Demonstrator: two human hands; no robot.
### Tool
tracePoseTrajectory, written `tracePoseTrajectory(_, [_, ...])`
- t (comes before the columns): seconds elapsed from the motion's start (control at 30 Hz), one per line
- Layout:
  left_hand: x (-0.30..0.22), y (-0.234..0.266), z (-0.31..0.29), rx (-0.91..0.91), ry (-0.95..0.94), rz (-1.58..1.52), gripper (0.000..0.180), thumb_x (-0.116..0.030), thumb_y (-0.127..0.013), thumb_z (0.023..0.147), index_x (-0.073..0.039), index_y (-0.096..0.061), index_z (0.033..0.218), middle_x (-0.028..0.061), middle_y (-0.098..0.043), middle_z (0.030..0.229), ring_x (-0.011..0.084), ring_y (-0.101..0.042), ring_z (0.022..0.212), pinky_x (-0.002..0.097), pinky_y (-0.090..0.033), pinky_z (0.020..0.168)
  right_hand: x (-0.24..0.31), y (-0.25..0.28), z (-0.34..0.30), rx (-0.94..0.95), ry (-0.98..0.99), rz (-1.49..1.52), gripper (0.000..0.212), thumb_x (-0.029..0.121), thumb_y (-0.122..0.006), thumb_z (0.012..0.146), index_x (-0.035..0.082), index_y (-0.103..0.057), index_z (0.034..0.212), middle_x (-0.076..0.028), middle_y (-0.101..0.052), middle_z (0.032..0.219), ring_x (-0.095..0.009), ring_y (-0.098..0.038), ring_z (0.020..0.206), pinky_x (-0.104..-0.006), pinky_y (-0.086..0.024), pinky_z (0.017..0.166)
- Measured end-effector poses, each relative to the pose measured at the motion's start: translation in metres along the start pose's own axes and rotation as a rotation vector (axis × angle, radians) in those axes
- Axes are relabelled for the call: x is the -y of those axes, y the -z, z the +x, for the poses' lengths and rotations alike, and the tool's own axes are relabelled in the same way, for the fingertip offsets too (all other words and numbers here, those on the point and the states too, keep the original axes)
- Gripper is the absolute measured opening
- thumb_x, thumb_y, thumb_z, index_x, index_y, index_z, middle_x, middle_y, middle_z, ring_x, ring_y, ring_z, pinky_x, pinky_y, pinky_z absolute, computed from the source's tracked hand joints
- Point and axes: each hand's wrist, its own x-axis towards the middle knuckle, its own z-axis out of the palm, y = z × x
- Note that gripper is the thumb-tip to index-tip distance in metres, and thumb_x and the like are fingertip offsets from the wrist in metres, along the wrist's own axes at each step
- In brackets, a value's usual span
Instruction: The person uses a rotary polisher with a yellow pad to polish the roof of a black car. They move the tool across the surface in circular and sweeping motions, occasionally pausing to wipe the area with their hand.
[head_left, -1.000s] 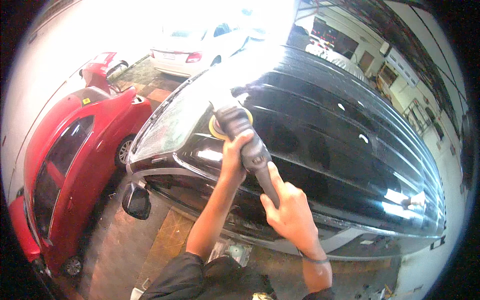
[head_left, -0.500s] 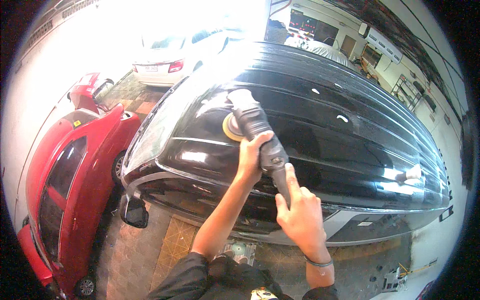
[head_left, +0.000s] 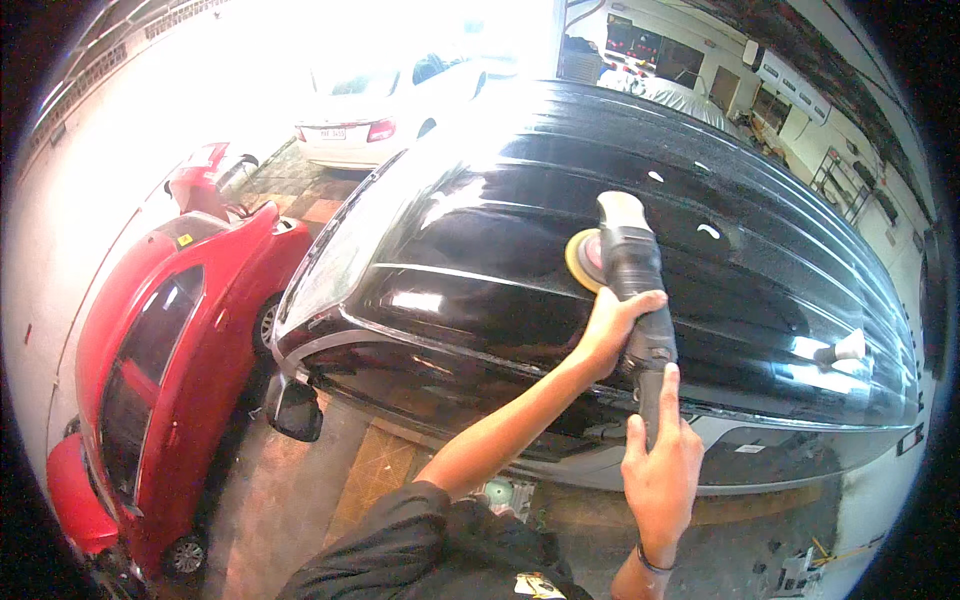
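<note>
The left hand (head_left: 612,330) grips the polisher (head_left: 637,270) behind its head (head_left: 622,212), thumb across the top, and the right hand (head_left: 662,475) closes round the rear handle (head_left: 653,395), 1 finger laid along it: 2 sound holds for a stiff body, likely heavy at the front. Beyond them, its pad (head_left: 582,260), probably soft, is at the car's roof (head_left: 500,240), contact unclear; that gloss looks slippery and easily marred.

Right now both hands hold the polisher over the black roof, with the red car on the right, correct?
No, the head view shows the red car on the left; the left hand and right hand hold the polisher over the roof.
</note>
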Motion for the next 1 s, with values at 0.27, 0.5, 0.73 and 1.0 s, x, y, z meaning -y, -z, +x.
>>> tracePoseTrajectory(0.27, [-0.008,0.059,-0.030,-0.151,-0.180,-0.163,0.037,-0.024,-0.080,0.088,-0.006,-0.060,0.113,0.0053,-0.065,0.097,0.0166,-0.067,0.086,0.0342,-0.056,0.079,-0.007,-0.031,0.007,0.005,0.303,0.047,0.081,0.013,-0.078,0.089,0.020,-0.047,0.163,-0.018,-0.059,0.078,-0.041,-0.065,0.066,-0.0519,-0.056,0.061])
tracePoseTrajectory(0.5, [-0.027,0.094,-0.023,-0.246,-0.326,-0.189,0.030,-0.023,-0.078,0.090,-0.006,-0.061,0.109,0.0043,-0.066,0.093,0.0169,-0.068,0.079,0.0353,-0.058,0.076,-0.003,-0.057,0.048,0.010,0.538,0.064,0.081,0.012,-0.078,0.088,0.023,-0.048,0.162,-0.017,-0.059,0.079,-0.039,-0.065,0.063,-0.0506,-0.055,0.059])
tracePoseTrajectory(0.73, [-0.065,0.153,-0.015,-0.334,-0.429,-0.335,0.023,-0.019,-0.074,0.093,-0.007,-0.061,0.108,0.0051,-0.067,0.089,0.0183,-0.069,0.074,0.0357,-0.059,0.071,0.047,-0.079,0.092,0.086,0.702,-0.018,0.079,0.018,-0.074,0.091,0.028,-0.045,0.163,-0.019,-0.062,0.081,-0.040,-0.067,0.065,-0.0498,-0.057,0.061])
tracePoseTrajectory(1.0, [-0.101,0.235,-0.012,-0.357,-0.504,-0.339,0.041,-0.039,-0.067,0.095,-0.002,-0.062,0.112,0.0160,-0.072,0.090,0.0298,-0.074,0.077,0.0441,-0.064,0.075,0.122,-0.114,0.118,0.166,0.811,-0.081,0.080,0.017,-0.072,0.090,0.031,-0.043,0.163,-0.024,-0.068,0.087,-0.044,-0.073,0.073,-0.0534,-0.062,0.069])
